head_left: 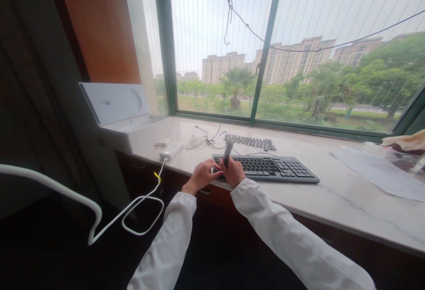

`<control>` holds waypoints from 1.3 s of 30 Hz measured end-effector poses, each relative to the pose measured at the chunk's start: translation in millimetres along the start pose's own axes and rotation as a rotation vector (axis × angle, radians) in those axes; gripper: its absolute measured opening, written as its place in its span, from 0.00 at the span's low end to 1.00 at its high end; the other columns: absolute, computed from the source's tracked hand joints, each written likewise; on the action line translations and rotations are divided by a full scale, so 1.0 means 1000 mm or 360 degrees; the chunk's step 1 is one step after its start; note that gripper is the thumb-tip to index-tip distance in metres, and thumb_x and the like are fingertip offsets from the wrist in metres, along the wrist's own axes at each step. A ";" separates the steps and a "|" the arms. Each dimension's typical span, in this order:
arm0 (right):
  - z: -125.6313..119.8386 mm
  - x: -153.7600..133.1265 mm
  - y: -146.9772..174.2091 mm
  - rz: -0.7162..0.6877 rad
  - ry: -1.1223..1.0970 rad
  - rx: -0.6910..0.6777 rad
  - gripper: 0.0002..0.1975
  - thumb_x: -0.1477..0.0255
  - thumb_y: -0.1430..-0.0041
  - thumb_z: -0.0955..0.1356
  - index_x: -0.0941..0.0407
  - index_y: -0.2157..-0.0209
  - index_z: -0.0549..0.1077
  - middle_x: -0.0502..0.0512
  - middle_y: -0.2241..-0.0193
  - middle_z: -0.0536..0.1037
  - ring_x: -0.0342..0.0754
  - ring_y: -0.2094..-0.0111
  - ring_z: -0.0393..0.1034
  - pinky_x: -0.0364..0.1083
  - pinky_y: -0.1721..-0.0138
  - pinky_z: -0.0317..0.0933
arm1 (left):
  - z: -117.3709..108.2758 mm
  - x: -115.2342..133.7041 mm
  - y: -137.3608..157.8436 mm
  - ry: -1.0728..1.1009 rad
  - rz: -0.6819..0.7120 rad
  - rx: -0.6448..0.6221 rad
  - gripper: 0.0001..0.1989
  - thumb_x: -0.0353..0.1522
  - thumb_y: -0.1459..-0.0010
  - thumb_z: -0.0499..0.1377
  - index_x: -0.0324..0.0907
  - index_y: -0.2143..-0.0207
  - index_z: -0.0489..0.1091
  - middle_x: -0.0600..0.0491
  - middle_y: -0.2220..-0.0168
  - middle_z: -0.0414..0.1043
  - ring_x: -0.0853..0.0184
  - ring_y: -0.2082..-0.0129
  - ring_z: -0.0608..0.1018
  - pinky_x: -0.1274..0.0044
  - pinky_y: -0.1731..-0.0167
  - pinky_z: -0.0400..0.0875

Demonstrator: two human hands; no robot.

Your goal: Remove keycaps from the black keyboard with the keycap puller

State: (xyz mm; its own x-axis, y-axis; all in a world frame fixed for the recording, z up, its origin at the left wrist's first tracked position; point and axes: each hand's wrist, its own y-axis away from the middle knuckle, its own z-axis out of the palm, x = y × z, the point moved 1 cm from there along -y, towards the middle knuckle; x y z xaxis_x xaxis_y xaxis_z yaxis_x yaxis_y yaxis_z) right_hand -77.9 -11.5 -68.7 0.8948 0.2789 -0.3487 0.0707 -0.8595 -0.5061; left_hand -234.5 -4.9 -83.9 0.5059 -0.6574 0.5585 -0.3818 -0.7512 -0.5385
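A black keyboard [279,170] lies near the front edge of the white stone counter, its number pad to the right. My left hand [204,175] is at the keyboard's left end, with bent fingers gripping its corner and the thumb pointing toward my other hand. Over the left part of the keys, my right hand [233,172] is closed around a dark grey, flat tool [228,150] that stands up out of the fist. Its lower end is hidden by my fingers. Just behind the keyboard, loose keycaps [250,141] lie in rows.
An open white box [149,127] stands at the counter's left end. A white power strip [171,150] with a plugged-in white cable [133,203] lies nearer me. Thin dark cables [210,140] and clear plastic [195,141] lie behind my left hand. Papers [381,170] cover the right side.
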 end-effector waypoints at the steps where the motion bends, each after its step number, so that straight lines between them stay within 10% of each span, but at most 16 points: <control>1: 0.000 0.000 0.000 -0.0057 -0.0012 -0.0008 0.15 0.63 0.33 0.58 0.57 0.64 0.70 0.55 0.76 0.79 0.51 0.73 0.74 0.43 0.72 0.51 | -0.001 0.000 -0.001 0.0013 -0.0005 -0.0020 0.09 0.38 0.46 0.63 0.43 0.66 0.76 0.54 0.64 0.72 0.75 0.77 0.67 0.80 0.74 0.64; 14: 0.001 -0.001 0.001 -0.0523 0.0095 -0.0059 0.15 0.66 0.34 0.59 0.59 0.53 0.68 0.56 0.74 0.80 0.50 0.72 0.76 0.43 0.72 0.55 | -0.004 -0.003 -0.010 0.0227 0.0032 -0.0195 0.11 0.38 0.45 0.62 0.40 0.66 0.78 0.51 0.62 0.75 0.74 0.75 0.69 0.81 0.75 0.65; 39: 0.000 -0.005 0.007 -0.0621 0.0104 -0.0096 0.12 0.67 0.34 0.60 0.58 0.60 0.71 0.59 0.71 0.81 0.53 0.68 0.78 0.46 0.70 0.61 | -0.004 -0.002 -0.002 0.0023 0.0198 -0.0028 0.04 0.30 0.49 0.65 0.39 0.75 0.76 0.55 0.70 0.73 0.75 0.75 0.67 0.82 0.74 0.60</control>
State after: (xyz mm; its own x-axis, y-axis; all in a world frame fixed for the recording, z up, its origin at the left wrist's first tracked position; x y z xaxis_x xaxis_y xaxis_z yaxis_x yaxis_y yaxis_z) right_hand -81.7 -19.0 -70.2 0.8217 0.5632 -0.0873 0.4348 -0.7185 -0.5428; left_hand -238.1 -2.1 -81.8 0.4427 -0.7463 0.4970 -0.4545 -0.6646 -0.5931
